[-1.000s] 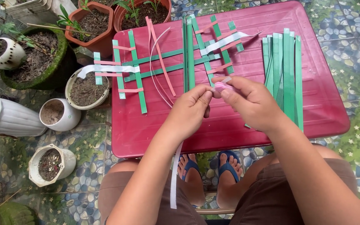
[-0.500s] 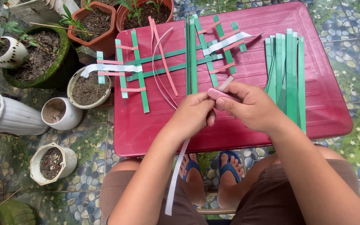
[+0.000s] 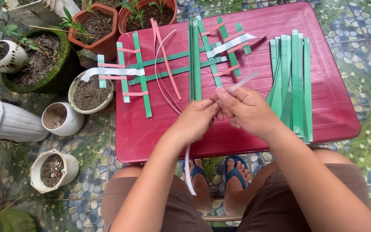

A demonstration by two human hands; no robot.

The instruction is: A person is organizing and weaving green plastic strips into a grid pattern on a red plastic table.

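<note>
— Both hands, left [image 3: 196, 118] and right [image 3: 247, 109], fingers pinching one white strip [image 3: 242, 81] above the red table [image 3: 151, 133].
— Its tail dangles between the knees; loose grip, it'd likely slip.

**Strips lying across table, pots sitting left**

Woven strip lattice [image 3: 177, 64] is lying on the table [image 3: 331, 116], far-left part. Loose strip bundle [image 3: 292, 81] is lying right of it. Both hands are meeting near the middle, left hand [image 3: 196, 120] beside right hand [image 3: 245, 109], pinching a strip [image 3: 241, 82]. Pots [image 3: 56, 118] are sitting on the ground left of the table.
</note>
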